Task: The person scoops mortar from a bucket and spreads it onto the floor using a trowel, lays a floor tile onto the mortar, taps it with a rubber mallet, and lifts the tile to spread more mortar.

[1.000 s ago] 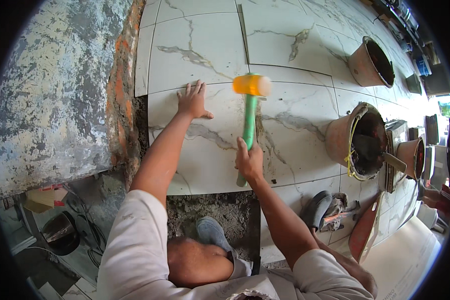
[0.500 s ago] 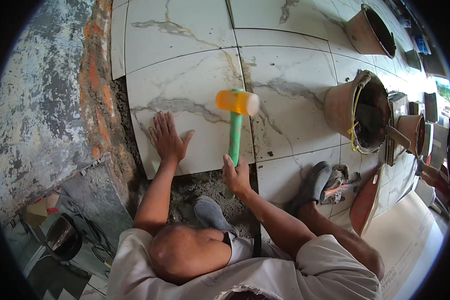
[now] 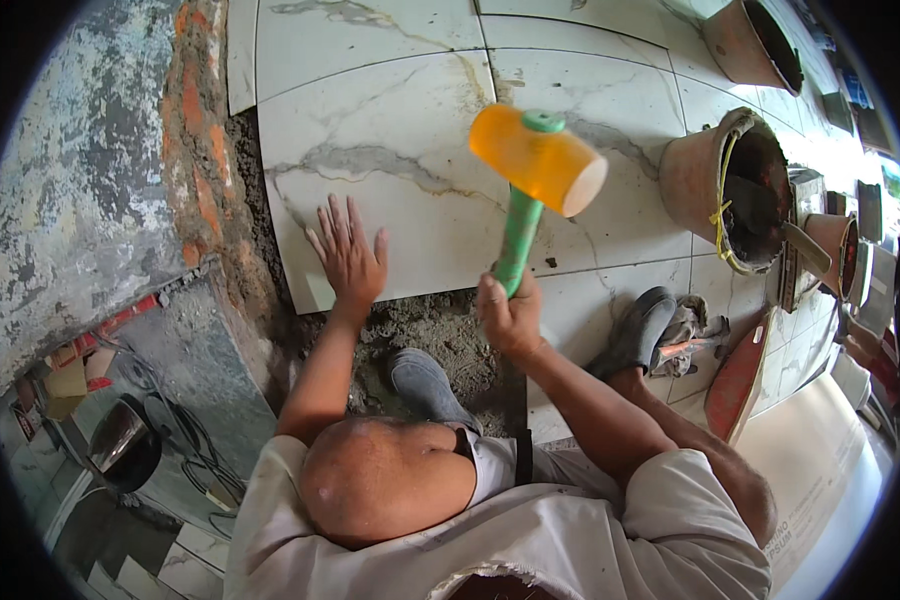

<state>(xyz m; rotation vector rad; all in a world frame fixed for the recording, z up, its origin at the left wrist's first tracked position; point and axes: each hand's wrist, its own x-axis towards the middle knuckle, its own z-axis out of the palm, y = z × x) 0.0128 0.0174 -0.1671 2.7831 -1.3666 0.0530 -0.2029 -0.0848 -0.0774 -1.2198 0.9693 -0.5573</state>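
My left hand (image 3: 352,258) lies flat on a white marble-patterned tile (image 3: 410,215), fingers spread, close to the tile's near left corner. In my right hand (image 3: 511,312) is a mallet (image 3: 540,160) with a translucent orange head and a green handle, held by the lower handle. Its head is raised above the tiles near the joint on the right. Along the tile's near edge shows a strip of rough grey mortar (image 3: 440,335), where one of my dark shoes (image 3: 425,385) rests.
A rough wall (image 3: 80,170) with exposed brick stands at the left. On the tiled floor to the right sit a bucket (image 3: 695,190) with a trowel in it, another bucket (image 3: 740,50) farther off, and a crumpled cloth (image 3: 682,330). Coiled cables (image 3: 195,450) lie lower left.
The mallet has risen and swung right, its head now larger in view. My left hand stays flat on the tile. The whole view has shifted slightly.
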